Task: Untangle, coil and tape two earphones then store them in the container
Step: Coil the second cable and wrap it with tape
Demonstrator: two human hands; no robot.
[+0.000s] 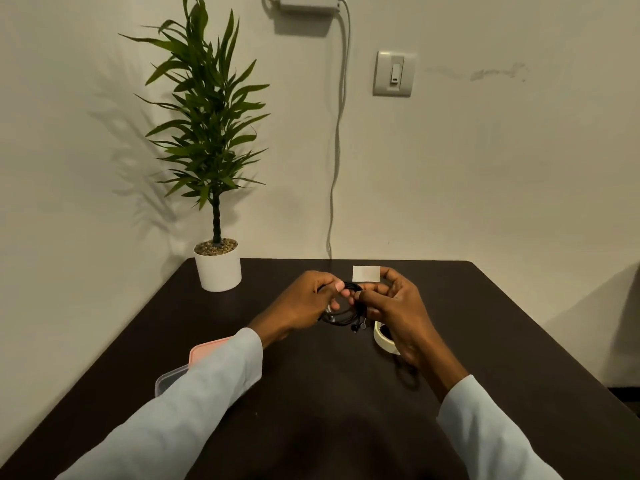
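Left hand [304, 303] and right hand [398, 303] raised over dark table [485, 341], both pinching coiled black earphones [341, 315]; right fingers holding tape strip [366, 274]. Container [173, 375] contents hidden behind sleeve.

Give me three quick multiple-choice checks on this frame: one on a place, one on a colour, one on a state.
1. Where is the tape roll?
A. on the table under the right hand
B. beside the plant pot
C. inside the container

2. What colour is the lid?
A. blue
B. pink
C. green

3. What is the black earphone cable doing?
A. lying stretched out
B. stored away
C. held coiled in both hands

Answers: 1 A, it peeks from beneath the right hand. 2 B, pink behind the left sleeve. 3 C, the left hand and right hand grip the loops.
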